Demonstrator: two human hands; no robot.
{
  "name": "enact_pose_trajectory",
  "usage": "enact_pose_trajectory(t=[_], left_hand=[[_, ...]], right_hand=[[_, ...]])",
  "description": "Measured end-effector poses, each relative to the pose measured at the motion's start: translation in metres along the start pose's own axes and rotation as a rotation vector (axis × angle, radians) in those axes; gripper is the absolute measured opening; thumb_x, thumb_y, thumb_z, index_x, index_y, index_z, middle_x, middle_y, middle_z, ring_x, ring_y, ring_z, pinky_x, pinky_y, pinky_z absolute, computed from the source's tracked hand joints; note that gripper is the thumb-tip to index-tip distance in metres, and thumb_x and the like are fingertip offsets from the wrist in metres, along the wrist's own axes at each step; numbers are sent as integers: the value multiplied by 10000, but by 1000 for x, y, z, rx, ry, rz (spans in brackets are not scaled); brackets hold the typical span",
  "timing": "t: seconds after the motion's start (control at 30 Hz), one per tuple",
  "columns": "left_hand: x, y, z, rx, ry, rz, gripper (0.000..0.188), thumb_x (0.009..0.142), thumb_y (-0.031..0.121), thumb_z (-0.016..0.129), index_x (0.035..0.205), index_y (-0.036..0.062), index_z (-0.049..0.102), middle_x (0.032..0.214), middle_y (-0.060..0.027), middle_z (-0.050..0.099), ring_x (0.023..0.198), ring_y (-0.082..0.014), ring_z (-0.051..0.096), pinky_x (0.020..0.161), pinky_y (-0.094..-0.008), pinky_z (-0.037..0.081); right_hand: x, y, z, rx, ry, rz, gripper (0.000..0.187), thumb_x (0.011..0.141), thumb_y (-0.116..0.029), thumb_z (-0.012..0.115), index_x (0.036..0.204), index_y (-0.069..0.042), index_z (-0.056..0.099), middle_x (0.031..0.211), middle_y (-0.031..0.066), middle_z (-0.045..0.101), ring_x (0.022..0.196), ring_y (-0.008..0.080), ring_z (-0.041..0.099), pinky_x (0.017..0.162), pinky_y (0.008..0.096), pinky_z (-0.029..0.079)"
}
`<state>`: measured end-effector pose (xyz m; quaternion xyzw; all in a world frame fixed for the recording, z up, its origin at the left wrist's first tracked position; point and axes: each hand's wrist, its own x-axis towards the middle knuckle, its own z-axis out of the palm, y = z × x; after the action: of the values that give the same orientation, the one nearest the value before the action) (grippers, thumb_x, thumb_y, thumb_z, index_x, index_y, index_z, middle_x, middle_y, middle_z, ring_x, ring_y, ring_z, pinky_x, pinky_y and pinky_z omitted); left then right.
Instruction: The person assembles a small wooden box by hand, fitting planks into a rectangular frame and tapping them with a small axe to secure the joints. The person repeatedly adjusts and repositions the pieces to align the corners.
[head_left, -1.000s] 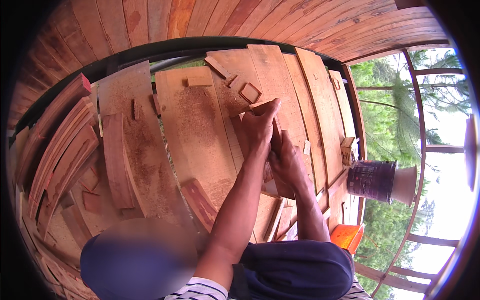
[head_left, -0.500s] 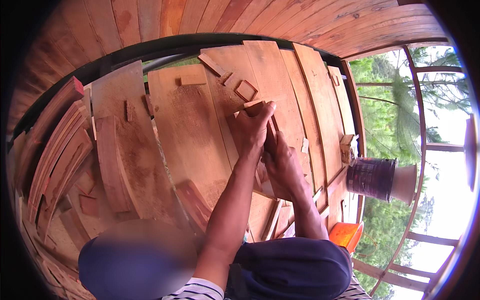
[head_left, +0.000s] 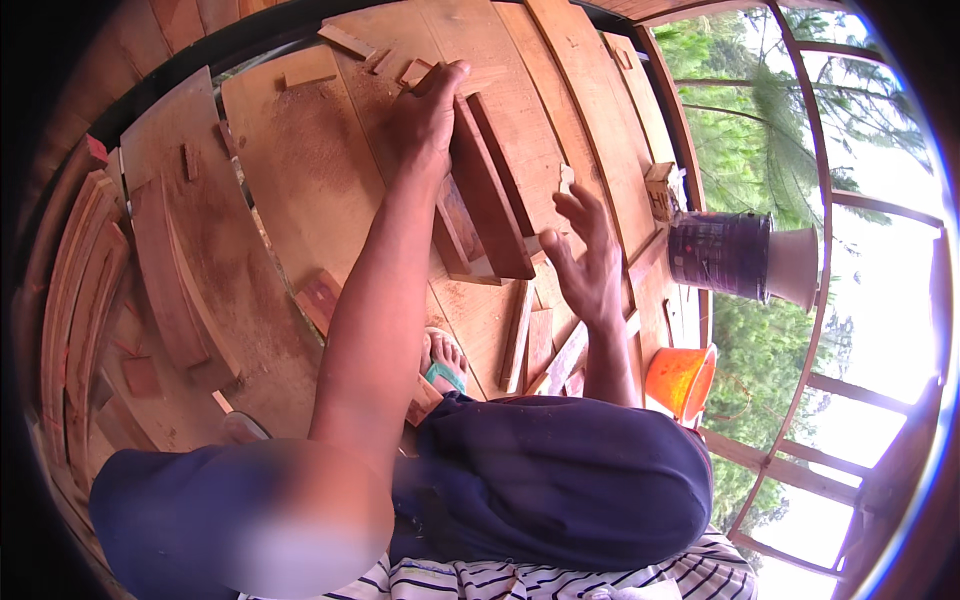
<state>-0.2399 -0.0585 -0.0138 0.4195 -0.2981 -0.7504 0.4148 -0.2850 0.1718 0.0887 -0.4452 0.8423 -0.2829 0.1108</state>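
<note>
Left hand (head_left: 432, 110) at far end of the wooden assembly (head_left: 490, 190), curled, fingertips hidden, so can't tell if it grips. Assembly lies on the plank floor (head_left: 285, 135), between the hands; long axis runs from far left to near right, roughly away from the body. Right hand (head_left: 595, 250) is open, fingers spread, off to the right of the near end, thumb just beside it, no hold seen. Left hand is the nearer one, right up against the far end.

Counts, left to right: one stack of long boards (head_left: 80, 300), number in it not countable. One small square piece (head_left: 141, 376), red-brown, near the stack. One long plank (head_left: 165, 270) beside the stack. One small dark block (head_left: 190, 162) past it. One flat pale block (head_left: 308, 68), one stick (head_left: 347, 40), one shorter stick (head_left: 382, 60), one small frame (head_left: 416, 72) partly behind left hand. One sandalled foot (head_left: 446, 360) on the floor. One assembly, at least three long boards showing. Several loose strips (head_left: 517, 335) on its near side, overlapping, no sure count. One pale scrap (head_left: 566, 178) by right fingertips, contact unclear. One small box (head_left: 663, 190), one orange bucket (head_left: 680, 382), one dark bucket (head_left: 720, 255), one pale tub (head_left: 795, 268) against it
</note>
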Motion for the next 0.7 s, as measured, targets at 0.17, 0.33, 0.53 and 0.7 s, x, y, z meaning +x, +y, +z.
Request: enact_pose_trajectory(t=[0.17, 0.33, 0.53, 0.7], left_hand=[[14, -14, -5, -82, -48, 127, 624, 850, 566, 720, 1201, 50, 715, 1162, -89, 683, 1126, -228, 620, 987, -347, 488], [15, 17, -59, -262, 135, 21, 856, 853, 629, 670, 1468, 70, 466, 1454, -174, 482, 1351, -358, 481, 1084, -566, 456], [-9, 58, -75, -424, 419, 225, 719, 893, 497, 684, 1420, 49, 488, 1462, -155, 538, 1333, -351, 542, 1157, -533, 408], [-31, 62, -92, -344, 428, -48, 939, 872, 677, 685, 1492, 19, 430, 1560, -163, 431, 1359, -324, 522, 1184, -472, 373]], right_hand=[[-101, 43, -5, -61, 110, 173, 756, 885, -394, 797, 1427, 19, 469, 1352, 250, 601, 1287, 399, 577, 1078, 467, 462], [-189, 93, -2, -182, 50, 386, 644, 902, -311, 762, 1406, -11, 497, 1386, 227, 563, 1284, 409, 561, 1053, 475, 471], [-196, 127, 21, -15, 96, 438, 552, 907, -263, 729, 1347, 1, 525, 1288, 216, 590, 1169, 377, 609, 1002, 459, 506], [-131, 113, 57, -342, -157, 380, 611, 877, -304, 727, 1364, -19, 494, 1250, 210, 613, 1181, 363, 584, 1053, 447, 460]])
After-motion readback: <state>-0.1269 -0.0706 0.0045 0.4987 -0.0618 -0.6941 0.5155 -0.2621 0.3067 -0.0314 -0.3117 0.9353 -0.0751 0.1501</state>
